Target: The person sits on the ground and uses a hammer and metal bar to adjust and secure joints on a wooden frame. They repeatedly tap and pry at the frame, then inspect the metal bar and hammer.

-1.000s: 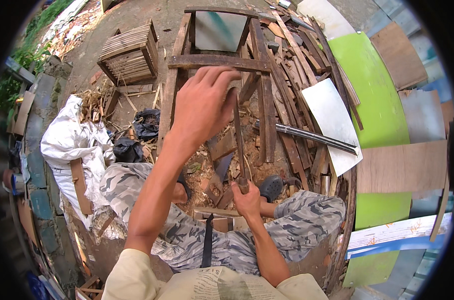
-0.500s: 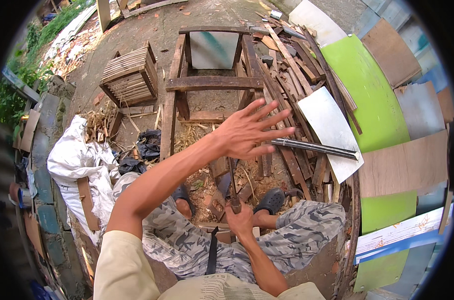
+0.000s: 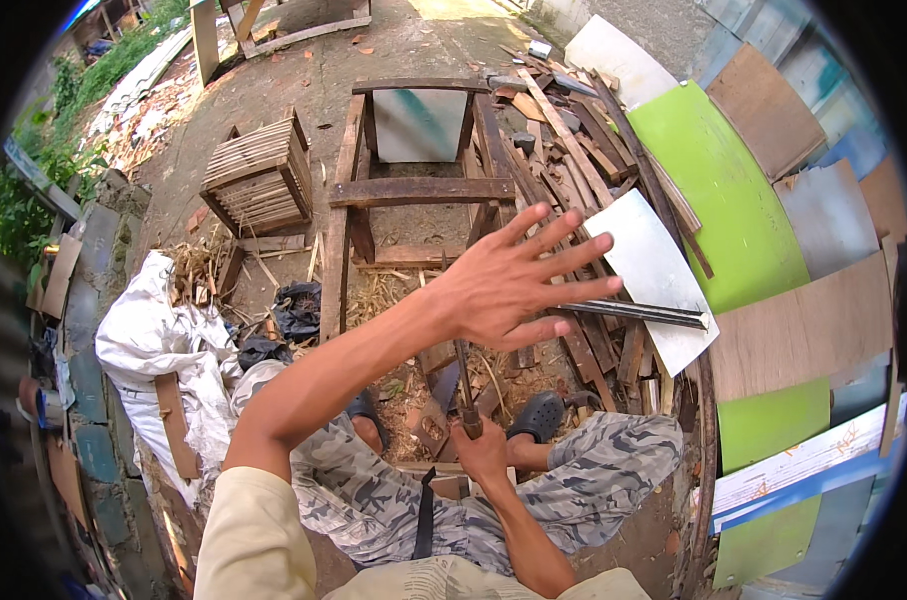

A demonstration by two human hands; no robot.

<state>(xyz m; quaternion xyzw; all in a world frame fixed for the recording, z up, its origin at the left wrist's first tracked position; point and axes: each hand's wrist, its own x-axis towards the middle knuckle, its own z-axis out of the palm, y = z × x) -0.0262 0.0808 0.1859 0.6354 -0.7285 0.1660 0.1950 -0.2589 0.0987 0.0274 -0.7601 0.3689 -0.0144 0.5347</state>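
Observation:
My left hand (image 3: 519, 280) is stretched out in front of me, fingers spread, palm down, holding nothing. A dark metal bar (image 3: 644, 315) passes just beyond its fingertips, its far end over a white sheet (image 3: 646, 260). Lower down, between my knees, my right hand (image 3: 481, 449) is closed around the wooden handle of a long, narrow-bladed tool (image 3: 465, 385). The blade points away from me, and my left forearm hides part of it. Beneath it, pieces of wood (image 3: 432, 425) and shavings lie between my feet.
Ahead stands a dark wooden frame (image 3: 424, 192), with a slatted wooden crate (image 3: 259, 175) to its left. Scrap wood (image 3: 584, 150) is heaped on the right, beside green panels (image 3: 719, 190). A white sack (image 3: 164, 340) lies at my left.
My left hand has shifted a little to the right, fingers still spread. My right hand keeps its hold on the tool. The view has tilted slightly upward.

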